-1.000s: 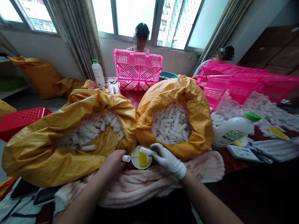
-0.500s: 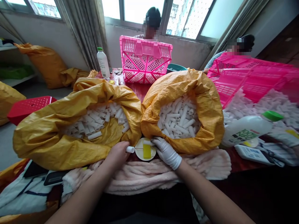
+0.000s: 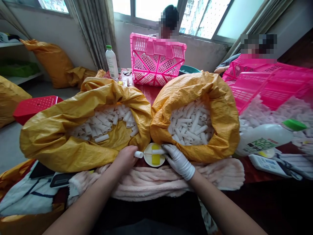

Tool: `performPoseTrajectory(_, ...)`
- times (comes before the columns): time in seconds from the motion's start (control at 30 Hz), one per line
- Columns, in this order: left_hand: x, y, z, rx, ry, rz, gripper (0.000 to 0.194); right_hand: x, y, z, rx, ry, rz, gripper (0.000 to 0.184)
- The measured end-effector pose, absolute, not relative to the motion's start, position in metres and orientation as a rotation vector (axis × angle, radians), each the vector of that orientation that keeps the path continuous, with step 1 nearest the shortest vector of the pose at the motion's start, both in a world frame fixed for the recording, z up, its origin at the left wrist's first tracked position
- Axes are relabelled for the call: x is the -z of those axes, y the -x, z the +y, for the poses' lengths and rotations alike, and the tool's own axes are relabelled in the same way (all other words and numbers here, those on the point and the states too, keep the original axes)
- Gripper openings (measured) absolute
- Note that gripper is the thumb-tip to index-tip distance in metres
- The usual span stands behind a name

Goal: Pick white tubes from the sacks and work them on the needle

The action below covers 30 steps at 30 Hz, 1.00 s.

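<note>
the bare left hand [image 3: 126, 158] angles inward beside the pink cloth [image 3: 151, 187], back of the hand up, fingers curled tight on a white tube [image 3: 139, 154] poking toward the round dish [image 3: 147, 159]. opposite, the gloved right hand [image 3: 179, 160] slants in, fingers pinching a second tube [image 3: 158, 151] level over the yellow pad [image 3: 156, 160]; i can't tell whether they touch.

My R glove [image 3: 181, 163]: matt cloth. Tubes [image 3: 139, 154] I'm holding: smooth plas. L sack [image 3: 52, 138] & R sack [image 3: 226, 120]: creased, semi-glossy plas. Near blanket [image 3: 151, 186]: fluffy cloth, v. soft-looking.
</note>
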<state>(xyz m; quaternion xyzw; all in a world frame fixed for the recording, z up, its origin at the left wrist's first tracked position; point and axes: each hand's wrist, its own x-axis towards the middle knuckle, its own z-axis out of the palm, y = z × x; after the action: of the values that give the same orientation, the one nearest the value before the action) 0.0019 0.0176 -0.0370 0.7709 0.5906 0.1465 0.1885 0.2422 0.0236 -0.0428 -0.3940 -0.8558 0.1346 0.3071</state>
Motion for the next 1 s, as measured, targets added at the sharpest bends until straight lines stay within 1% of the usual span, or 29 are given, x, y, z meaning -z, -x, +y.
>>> performPoseTrajectory(0.07,0.038,-0.002,0.018,-0.404,-2.164,1.667,0.01,0.043,-0.242,0.021,-0.299,1.058,-2.288,0.025)
performPoseTrajectory(0.13,0.038,-0.001,0.018,-0.375,-2.175,1.67,0.011,0.043,-0.243,0.016,-0.27,0.982,-2.325,0.023)
performPoseTrajectory(0.23,0.033,-0.001,0.015,-0.403,-2.256,1.706,0.012,0.038,-0.243,0.007,-0.347,0.872,-2.223,0.025)
performPoseTrajectory(0.33,0.023,-0.004,0.007,-0.538,-2.333,1.741,0.029,0.029,-0.237,-0.005,-0.524,0.871,-1.937,0.031)
performPoseTrajectory(0.4,0.015,-0.009,0.002,-0.548,-2.344,1.692,0.033,0.021,-0.231,-0.012,-0.638,0.864,-1.77,0.031)
performPoseTrajectory(0.47,0.009,-0.016,-0.004,-0.492,-2.338,1.615,0.032,0.013,-0.227,-0.018,-0.718,0.865,-1.708,0.03)
performPoseTrajectory(0.53,0.003,-0.025,-0.01,-0.42,-2.32,1.555,0.031,0.005,-0.23,-0.025,-0.705,0.884,-1.742,0.029)
performPoseTrajectory(0.63,-0.004,-0.043,-0.021,-0.271,-2.302,1.422,0.023,-0.007,-0.247,-0.039,-0.612,0.813,-1.999,0.032)
performPoseTrajectory(0.7,-0.008,-0.059,-0.032,-0.176,-2.327,1.377,0.016,-0.01,-0.261,-0.051,-0.611,0.805,-2.131,0.036)
performPoseTrajectory(0.77,-0.012,-0.08,-0.043,-0.124,-2.387,1.38,0.022,-0.008,-0.273,-0.064,-0.647,0.977,-2.032,0.034)
performPoseTrajectory(0.83,-0.013,-0.104,-0.054,-0.09,-2.449,1.357,0.025,0.0,-0.283,-0.077,-0.686,1.248,-1.813,0.029)
performPoseTrajectory(0.9,-0.011,-0.129,-0.063,-0.018,-2.472,1.272,0.022,0.011,-0.292,-0.092,-0.684,1.442,-1.662,0.03)
performPoseTrajectory(1.0,-0.004,-0.162,-0.075,0.161,-2.432,1.118,0.019,0.027,-0.309,-0.123,-0.583,1.554,-1.566,0.035)
